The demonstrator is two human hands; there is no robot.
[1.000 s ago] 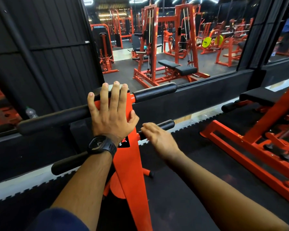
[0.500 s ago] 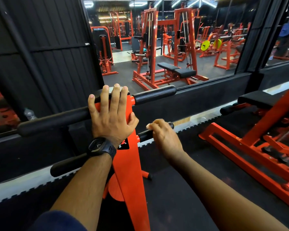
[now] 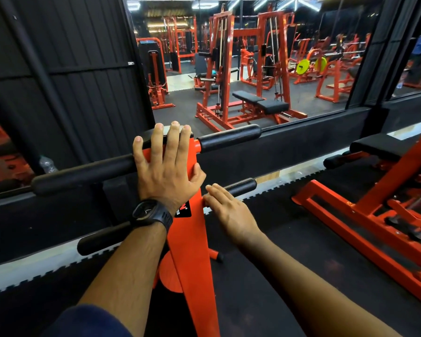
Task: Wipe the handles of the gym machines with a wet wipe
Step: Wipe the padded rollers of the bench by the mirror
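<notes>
Lower handle point(image 3: 242, 186) under right hand point(image 3: 231, 212); orange post point(image 3: 190, 239) adjoining.

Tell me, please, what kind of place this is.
A gym, almost certainly. An orange cable machine stands on the dark floor, a black padded bench sits at its base, and a lime-green weight plate is loaded on another machine further back.

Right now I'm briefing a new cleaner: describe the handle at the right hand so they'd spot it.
Find the orange post under the left hand, with four black padded bars. Take the lower right bar, at the right hand: thinner than the upper right bar above it.
</notes>
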